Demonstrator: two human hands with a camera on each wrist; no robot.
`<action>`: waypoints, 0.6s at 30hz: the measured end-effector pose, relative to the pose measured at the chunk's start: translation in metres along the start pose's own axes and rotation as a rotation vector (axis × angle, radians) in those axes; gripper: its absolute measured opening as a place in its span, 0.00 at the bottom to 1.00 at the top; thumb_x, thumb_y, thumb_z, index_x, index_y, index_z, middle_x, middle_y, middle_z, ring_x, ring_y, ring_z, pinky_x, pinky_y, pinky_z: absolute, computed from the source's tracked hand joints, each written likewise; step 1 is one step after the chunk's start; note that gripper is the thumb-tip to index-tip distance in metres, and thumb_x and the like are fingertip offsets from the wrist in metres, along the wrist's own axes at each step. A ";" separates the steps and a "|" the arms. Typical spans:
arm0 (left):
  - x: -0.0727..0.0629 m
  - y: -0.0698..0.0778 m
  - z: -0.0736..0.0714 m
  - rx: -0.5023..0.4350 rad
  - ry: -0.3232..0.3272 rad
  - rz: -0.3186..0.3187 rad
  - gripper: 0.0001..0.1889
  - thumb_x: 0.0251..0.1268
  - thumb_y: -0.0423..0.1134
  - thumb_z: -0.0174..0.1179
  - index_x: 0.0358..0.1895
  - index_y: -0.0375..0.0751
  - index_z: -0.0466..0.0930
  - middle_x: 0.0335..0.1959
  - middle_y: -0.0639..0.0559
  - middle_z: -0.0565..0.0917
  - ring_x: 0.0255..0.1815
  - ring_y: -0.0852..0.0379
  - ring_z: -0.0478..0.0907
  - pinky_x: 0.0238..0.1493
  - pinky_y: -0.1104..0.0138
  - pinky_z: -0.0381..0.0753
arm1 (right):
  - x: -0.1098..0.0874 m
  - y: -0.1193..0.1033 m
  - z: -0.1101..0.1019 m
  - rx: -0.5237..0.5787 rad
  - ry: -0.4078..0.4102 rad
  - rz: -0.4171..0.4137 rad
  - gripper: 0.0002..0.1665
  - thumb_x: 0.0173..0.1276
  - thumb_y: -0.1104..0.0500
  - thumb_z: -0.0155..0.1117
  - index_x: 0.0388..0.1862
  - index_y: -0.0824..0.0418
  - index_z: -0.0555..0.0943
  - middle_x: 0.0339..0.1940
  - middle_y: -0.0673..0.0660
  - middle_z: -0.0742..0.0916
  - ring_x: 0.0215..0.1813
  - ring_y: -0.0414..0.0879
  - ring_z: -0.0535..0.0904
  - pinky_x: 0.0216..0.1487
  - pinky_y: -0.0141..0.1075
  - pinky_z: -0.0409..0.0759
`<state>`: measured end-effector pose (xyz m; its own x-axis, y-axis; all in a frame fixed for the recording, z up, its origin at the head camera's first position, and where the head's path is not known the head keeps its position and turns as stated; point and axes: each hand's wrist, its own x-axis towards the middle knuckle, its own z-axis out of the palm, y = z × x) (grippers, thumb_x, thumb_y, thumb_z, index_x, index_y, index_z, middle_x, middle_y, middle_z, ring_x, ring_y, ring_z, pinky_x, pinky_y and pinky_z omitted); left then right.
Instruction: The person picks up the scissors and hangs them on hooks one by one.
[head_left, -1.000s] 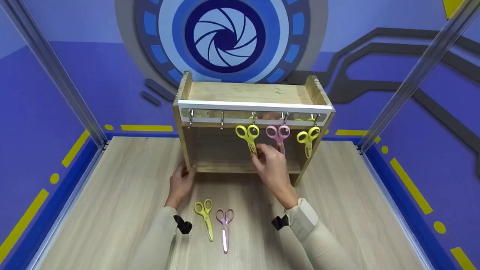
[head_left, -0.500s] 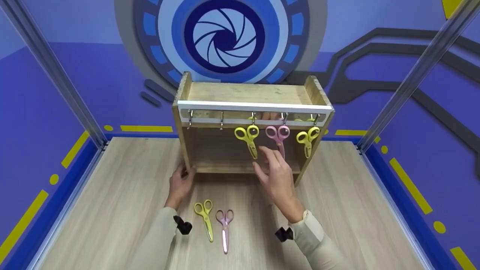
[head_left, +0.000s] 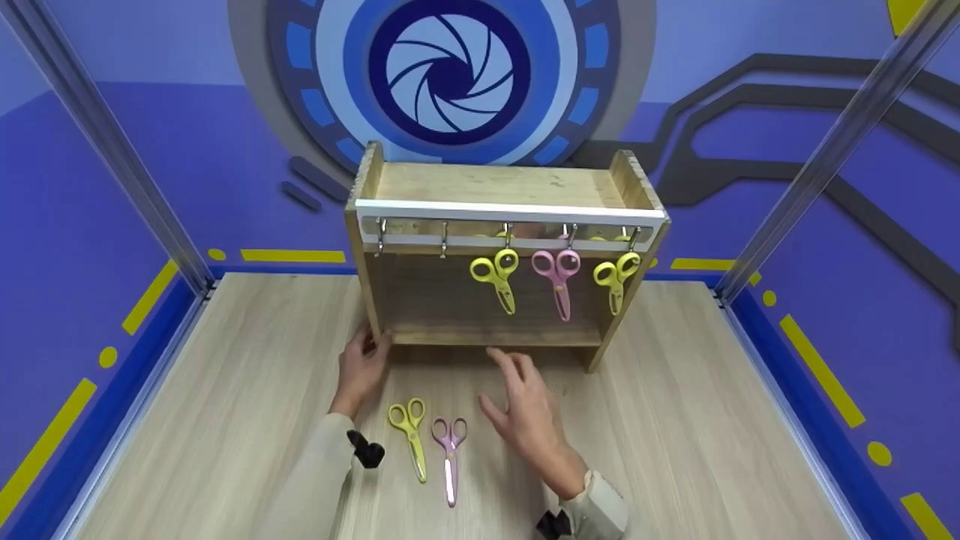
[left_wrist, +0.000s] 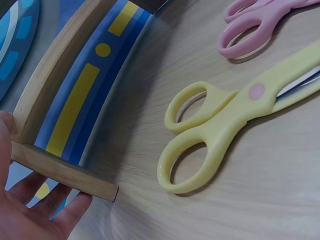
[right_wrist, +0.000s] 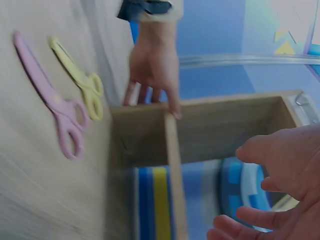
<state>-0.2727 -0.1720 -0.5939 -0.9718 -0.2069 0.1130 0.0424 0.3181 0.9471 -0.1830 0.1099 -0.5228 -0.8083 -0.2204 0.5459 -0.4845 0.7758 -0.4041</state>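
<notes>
1. Your left hand (head_left: 362, 369) grips the wooden unit (head_left: 450, 184) at the lower part of its left side panel. Its fingers are bent round the outer side, with the thumb near the front edge, beside the lower shelf board.
2. Your right hand (head_left: 529, 412) holds nothing. Its fingers are spread loosely, thumb well apart from the rest, in front of the unit and to the right of the scissors lying down.
3. On the tabletop (head_left: 720, 420), near your left wrist, lie the loose yellow scissors (head_left: 413, 435), handles toward the unit and blades toward you.
4. Just to their right, you have the loose pink scissors (head_left: 450, 457), turned much the same way.
5. Across the unit's upper front runs a white rail (head_left: 480, 211) with five metal hooks (head_left: 444, 240). Counting from your left, the third carries the middle yellow scissors (head_left: 500, 282), the fourth the hanging pink scissors (head_left: 559, 287) and the fifth the far yellow scissors (head_left: 615, 283), all blades down.
6. Behind the unit, you face a blue wall (head_left: 187, 157) bearing a large round design.
</notes>
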 end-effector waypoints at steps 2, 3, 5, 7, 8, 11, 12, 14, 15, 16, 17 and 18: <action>0.000 0.000 0.000 0.004 0.002 -0.004 0.29 0.78 0.50 0.58 0.75 0.44 0.68 0.68 0.36 0.76 0.68 0.40 0.76 0.64 0.50 0.79 | -0.008 -0.002 0.006 0.005 -0.047 0.004 0.41 0.59 0.54 0.81 0.71 0.52 0.74 0.55 0.58 0.81 0.51 0.54 0.82 0.42 0.47 0.86; 0.000 0.000 0.001 0.005 0.003 -0.004 0.29 0.78 0.50 0.57 0.76 0.44 0.68 0.68 0.35 0.76 0.67 0.40 0.76 0.64 0.50 0.79 | -0.011 -0.003 0.009 0.005 -0.064 0.000 0.42 0.59 0.53 0.80 0.71 0.52 0.73 0.55 0.58 0.81 0.51 0.54 0.82 0.43 0.48 0.86; 0.000 0.000 0.001 0.008 0.008 -0.003 0.29 0.78 0.50 0.58 0.76 0.44 0.68 0.68 0.36 0.77 0.67 0.40 0.76 0.64 0.50 0.79 | -0.018 -0.005 0.015 0.002 -0.086 -0.015 0.42 0.60 0.52 0.80 0.72 0.53 0.73 0.56 0.58 0.80 0.49 0.53 0.81 0.41 0.46 0.85; 0.000 0.000 0.001 0.010 0.011 0.003 0.29 0.78 0.49 0.57 0.76 0.43 0.68 0.68 0.35 0.76 0.67 0.39 0.76 0.64 0.49 0.79 | -0.024 -0.006 0.021 -0.010 -0.102 -0.034 0.42 0.60 0.51 0.80 0.72 0.53 0.73 0.55 0.58 0.80 0.47 0.50 0.81 0.38 0.43 0.83; 0.000 0.001 0.001 0.009 0.012 0.003 0.29 0.78 0.49 0.58 0.76 0.43 0.68 0.68 0.35 0.76 0.67 0.39 0.76 0.64 0.49 0.79 | -0.027 -0.007 0.024 -0.016 -0.115 -0.041 0.42 0.61 0.50 0.79 0.72 0.52 0.73 0.56 0.57 0.79 0.46 0.50 0.80 0.37 0.41 0.82; 0.000 0.001 0.001 0.006 0.010 0.008 0.28 0.78 0.48 0.57 0.76 0.44 0.68 0.69 0.36 0.76 0.67 0.40 0.76 0.64 0.49 0.79 | -0.034 -0.010 0.031 -0.030 -0.165 -0.046 0.41 0.62 0.50 0.78 0.73 0.50 0.72 0.56 0.57 0.79 0.43 0.47 0.80 0.31 0.35 0.79; 0.000 0.001 0.001 0.008 0.007 0.011 0.29 0.78 0.48 0.57 0.76 0.43 0.67 0.70 0.35 0.75 0.67 0.39 0.76 0.64 0.49 0.79 | -0.036 -0.011 0.033 -0.034 -0.186 -0.044 0.41 0.62 0.50 0.78 0.73 0.49 0.72 0.56 0.57 0.79 0.42 0.47 0.80 0.30 0.34 0.77; -0.001 0.001 0.001 0.010 0.004 0.005 0.28 0.78 0.49 0.57 0.76 0.44 0.67 0.70 0.36 0.75 0.67 0.40 0.76 0.64 0.50 0.79 | -0.040 -0.012 0.037 -0.038 -0.230 -0.040 0.41 0.61 0.50 0.78 0.73 0.47 0.72 0.54 0.57 0.78 0.41 0.48 0.79 0.27 0.32 0.75; -0.001 0.001 0.001 0.010 0.001 0.001 0.28 0.78 0.49 0.57 0.76 0.44 0.67 0.70 0.36 0.75 0.67 0.40 0.76 0.65 0.50 0.79 | -0.043 -0.013 0.039 -0.039 -0.248 -0.041 0.41 0.61 0.49 0.78 0.72 0.47 0.72 0.53 0.57 0.78 0.40 0.48 0.79 0.25 0.31 0.74; -0.001 0.001 0.001 0.012 0.000 -0.003 0.29 0.79 0.49 0.57 0.76 0.44 0.67 0.70 0.36 0.75 0.67 0.40 0.76 0.65 0.50 0.79 | -0.045 -0.014 0.041 -0.042 -0.267 -0.041 0.41 0.60 0.49 0.79 0.72 0.47 0.73 0.51 0.57 0.78 0.40 0.48 0.77 0.24 0.31 0.72; -0.001 0.002 0.000 0.014 -0.001 -0.007 0.29 0.79 0.49 0.57 0.76 0.44 0.67 0.70 0.36 0.75 0.67 0.40 0.76 0.65 0.50 0.79 | -0.047 -0.015 0.043 -0.044 -0.282 -0.044 0.40 0.60 0.49 0.79 0.71 0.48 0.74 0.50 0.57 0.78 0.40 0.48 0.76 0.23 0.31 0.71; -0.001 0.002 0.000 0.014 -0.003 -0.011 0.29 0.79 0.49 0.57 0.76 0.44 0.67 0.70 0.36 0.75 0.68 0.40 0.76 0.65 0.50 0.79 | -0.049 -0.015 0.045 -0.046 -0.299 -0.045 0.40 0.60 0.48 0.79 0.70 0.48 0.74 0.48 0.56 0.78 0.39 0.48 0.75 0.23 0.31 0.70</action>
<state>-0.2715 -0.1709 -0.5922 -0.9729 -0.2076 0.1015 0.0284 0.3285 0.9441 -0.1511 0.0826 -0.5763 -0.8524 -0.4136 0.3197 -0.5117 0.7857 -0.3476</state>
